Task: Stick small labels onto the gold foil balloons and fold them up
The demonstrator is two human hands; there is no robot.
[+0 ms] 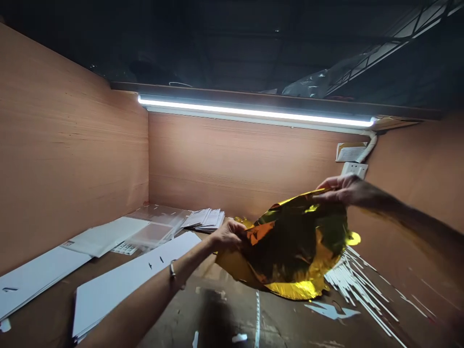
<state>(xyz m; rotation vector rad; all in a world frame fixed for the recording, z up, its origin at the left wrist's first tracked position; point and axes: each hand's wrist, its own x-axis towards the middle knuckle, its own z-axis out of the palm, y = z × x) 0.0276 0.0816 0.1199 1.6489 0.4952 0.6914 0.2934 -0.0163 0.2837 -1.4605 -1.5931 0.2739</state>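
Note:
A shiny gold foil balloon (290,246), flat and crumpled, hangs between my two hands above the table. My left hand (231,234) pinches its left edge, with a bracelet on that wrist. Higher up at the right, my right hand (339,189) grips the top right edge of the foil, fingers closed on it. A small rounded tab sticks out at the foil's right side. Beneath its lower edge lies a white cut-out piece (332,311) on the table.
Many thin white sticks (362,285) lie fanned at the right. Long white sheets (134,280) and a clear plastic bag (155,224) are on the left. Printed cards (205,219) stand stacked at the back. A lit tube lamp (253,111) runs under the shelf; wooden walls enclose three sides.

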